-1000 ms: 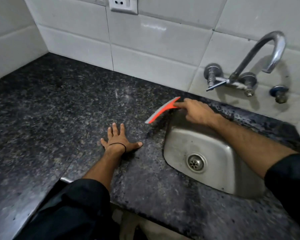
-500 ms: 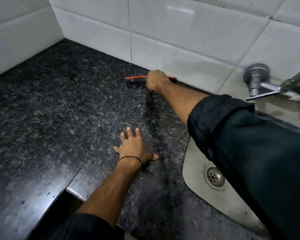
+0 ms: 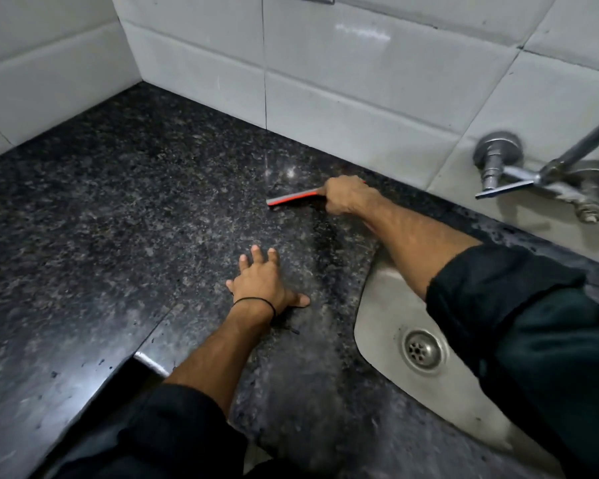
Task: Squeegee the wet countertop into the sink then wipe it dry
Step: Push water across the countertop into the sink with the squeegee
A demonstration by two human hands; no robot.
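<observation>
The person's right hand (image 3: 348, 198) is clamped around the handle of a red squeegee with a grey rubber blade (image 3: 293, 197), whose blade lies on the dark speckled granite countertop (image 3: 118, 219) near its back edge, just in front of the white tiled wall (image 3: 360, 81) and left of the stainless steel sink (image 3: 381, 305). Half a second earlier the squeegee sat tight against the foot of the wall with its blade running along the back edge; now it has come forward off the wall and towards the sink side, and only the blade's left part shows beyond the fist. A second ago it was tilted up over the sink's back left corner. The left hand (image 3: 263, 285) lies flat on the countertop with fingers spread, holding nothing, a thin black band (image 3: 256, 301) around its wrist; it has stayed in the same place near the sink's left rim through all three moments. A darker wet streak runs on the granite from the squeegee towards the front edge, between the two hands. The round metal drain (image 3: 423, 350) shows in the sink's floor, partly beside the dark sleeve (image 3: 533, 340) of the right arm, which crosses over the basin. The chrome wall tap (image 3: 540, 178) sits at the right on the wall, above the sink's back edge.
</observation>
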